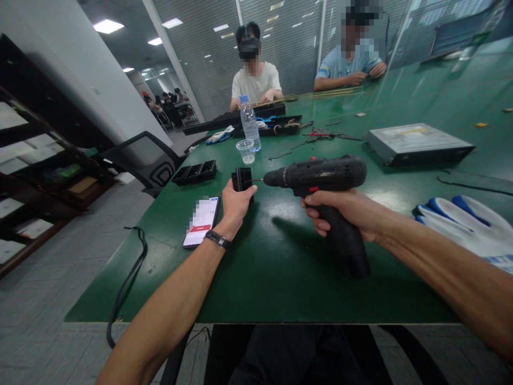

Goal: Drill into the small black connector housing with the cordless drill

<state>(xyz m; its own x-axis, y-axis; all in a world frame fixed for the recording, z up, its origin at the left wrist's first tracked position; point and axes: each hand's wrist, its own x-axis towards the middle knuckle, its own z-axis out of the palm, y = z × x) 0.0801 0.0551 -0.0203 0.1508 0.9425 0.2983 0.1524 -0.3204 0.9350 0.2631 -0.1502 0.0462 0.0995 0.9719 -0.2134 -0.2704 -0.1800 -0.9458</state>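
One drill (324, 174), gripped in my right hand (344, 207), points at the black part (242, 179) my left hand (235, 203) clasps.

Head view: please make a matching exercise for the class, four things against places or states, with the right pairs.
Things
1. black pistol-shaped drill
2. small black box-shaped piece
3. clear plastic bottle with blue cap
4. flat rectangular smartphone

Places or states
A. lying face up, lit
B. in the left hand
C. behind the clear plastic cup
D. in the right hand

Pairs: 1-D; 2-B; 3-C; 4-A
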